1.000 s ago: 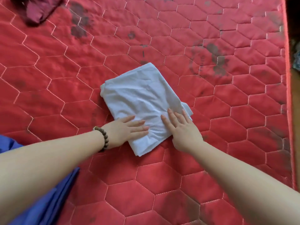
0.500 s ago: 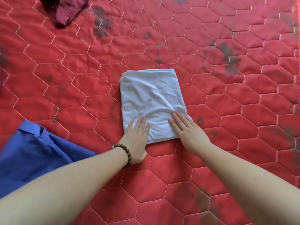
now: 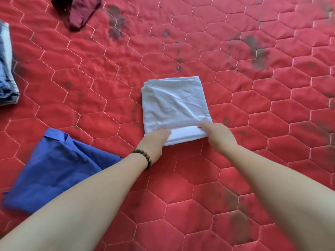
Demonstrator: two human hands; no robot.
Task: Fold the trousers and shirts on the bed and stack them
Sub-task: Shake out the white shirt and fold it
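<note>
A folded white garment (image 3: 174, 104) lies in the middle of the red quilted bed (image 3: 253, 124). My left hand (image 3: 154, 144), with a bead bracelet on the wrist, grips the garment's near left corner. At the near right corner my right hand (image 3: 217, 134) pinches the edge, fingers tucked under the top layers. A blue shirt (image 3: 54, 167) lies spread at the left, partly behind my left forearm.
A dark red garment (image 3: 79, 11) is bunched at the top left. Folded denim (image 3: 7, 69) shows at the far left edge. Dark stains mark the quilt behind the white garment.
My hands went from lying flat on the white garment to gripping its near edge. The garment was turned square to me, and the view shifted so the blue shirt and denim came in.
</note>
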